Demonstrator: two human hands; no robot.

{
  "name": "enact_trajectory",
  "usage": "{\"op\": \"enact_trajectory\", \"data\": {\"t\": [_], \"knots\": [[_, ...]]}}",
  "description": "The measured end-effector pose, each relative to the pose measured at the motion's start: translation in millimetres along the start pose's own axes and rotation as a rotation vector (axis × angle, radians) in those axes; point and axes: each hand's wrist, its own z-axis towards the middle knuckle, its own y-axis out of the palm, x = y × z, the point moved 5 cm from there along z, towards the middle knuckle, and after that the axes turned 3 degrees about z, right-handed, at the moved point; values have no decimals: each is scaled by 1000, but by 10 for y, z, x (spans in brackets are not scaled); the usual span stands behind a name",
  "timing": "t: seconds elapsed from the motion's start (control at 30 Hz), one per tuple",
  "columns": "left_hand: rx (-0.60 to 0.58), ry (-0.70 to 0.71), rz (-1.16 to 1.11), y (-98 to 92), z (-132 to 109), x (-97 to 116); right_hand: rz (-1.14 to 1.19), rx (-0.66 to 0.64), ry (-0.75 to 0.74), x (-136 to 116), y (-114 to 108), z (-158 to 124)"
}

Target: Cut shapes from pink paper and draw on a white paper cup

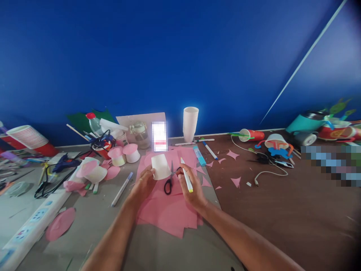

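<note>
Wall: blue panel (180,67) across the whole back, pale strip (303,64) running diagonally at right.
Surface: grey at left and centre (158,254), dark brown at right (270,226).
Pink sheets: overlapping pile (169,212) at centre, on the grey part, under both hands.
Power strip: white (35,218), angled along the left side; pink oval (60,224) just beside it.
Left hand: (145,178) clamped on the white cup, fingers on its near left side.
Right hand: (191,188) closed around the yellow-ended marker.
Cup stacks: white one (190,124) upright near the wall; red-and-white one (31,139) tilted at far left.
Glass jar: (139,133) back row, left of the lit screen (160,136), whose content is blurred.
White cup: (160,166) in left hand, over the pink sheets.
Pink-topped cups: pair (131,153) side by side, left of the sheets.
Red cup: (255,135) on its side, back right.
Scissors: black-handled (168,186), between the hands; one ring partly behind right fingertips, contact unclear.
Yellow-ended marker: (187,175) in right hand, yellow end toward the wrist.
Loose marker: (122,189) on grey, left of the sheets.
Pink scraps: (235,182) scattered on brown, right of the sheets.
</note>
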Motion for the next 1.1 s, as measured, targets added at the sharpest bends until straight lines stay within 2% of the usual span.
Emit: {"op": "enact_trajectory", "data": {"t": [0.33,0.5,0.73,0.93,1.1], "knots": [[-10,-78,4,69,-51,-67,-82,-113,-105,52,91,-4],[-94,-154,65,146,-126,-140,-90,-92,-142,111,64,25],[-121,-183,72,132,-159,-157,-127,-53,-142,123,-25,72],[-16,-140,68,30,-86,-120,-215,-33,-151,143,-74,101],[110,-88,57,-59,-41,-88,-317,-75,-72,231,-27,116]]}}
